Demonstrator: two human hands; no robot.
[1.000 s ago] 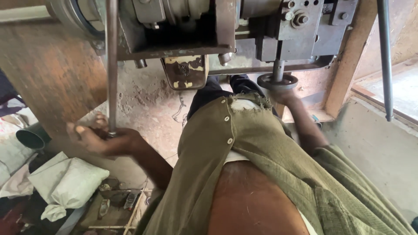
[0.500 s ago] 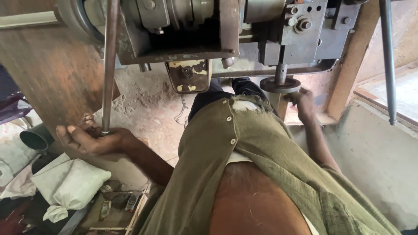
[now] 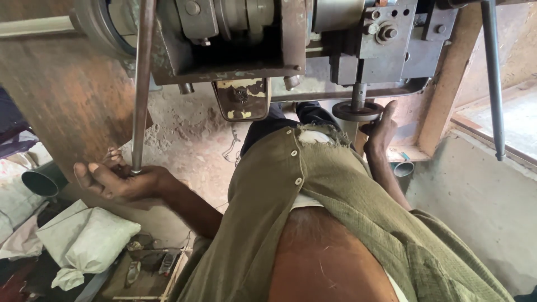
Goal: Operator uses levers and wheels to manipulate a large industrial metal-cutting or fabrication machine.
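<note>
My left hand [image 3: 120, 182] sits at the left of the frame, a little below centre, palm turned up and fingers curled around the bottom end of a long metal rod [image 3: 142, 84]. The grip looks loose, with the thumb stretched out toward the left edge. The rod runs nearly straight up from that hand to the top of the frame, crossing in front of the grey machine housing [image 3: 235, 39].

Below the hand, at lower left, a pale, lumpy sack [image 3: 84, 240] lies on the floor, off-white and creased, with a dark round pipe opening [image 3: 39, 182] just above and left of it. I cannot make out any label on the sack.

Moving toward the centre, a small brass-coloured plate [image 3: 241, 99] hangs under the machine, roughly square with rounded lower corners, its cream paint chipped and a dark emblem in the middle. My olive shirt [image 3: 313, 207] fills the lower middle, open at the front.

Right of centre, my right hand [image 3: 380, 130] reaches up to a dark round handwheel [image 3: 358, 111] on a vertical shaft. The fingers wrap its right rim and the thumb points upward. A second thin rod [image 3: 492, 78] hangs at upper right, well apart from that hand.
</note>
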